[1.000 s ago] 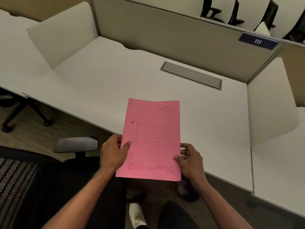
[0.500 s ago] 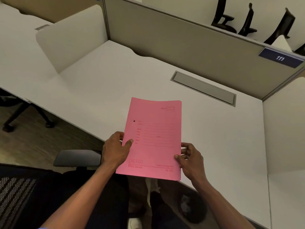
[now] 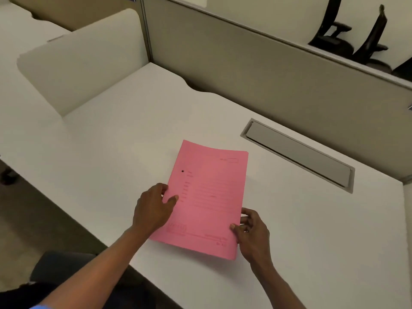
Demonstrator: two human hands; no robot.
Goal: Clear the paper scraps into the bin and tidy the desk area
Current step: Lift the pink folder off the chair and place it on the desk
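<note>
Your left hand (image 3: 153,210) and right hand (image 3: 252,235) pinch the near side edges of the pink folder (image 3: 207,197), which sits over the white desk (image 3: 111,152), long axis running away from you toward the cable tray (image 3: 298,155)

Both forearms are bare from the wrist up to the bottom edge of the view, and no watch, ring or bracelet shows on the left hand (image 3: 153,210) or the right hand (image 3: 253,236). A small piece of light blue sleeve (image 3: 39,307) shows at the bottom left corner, on the left arm.
</note>
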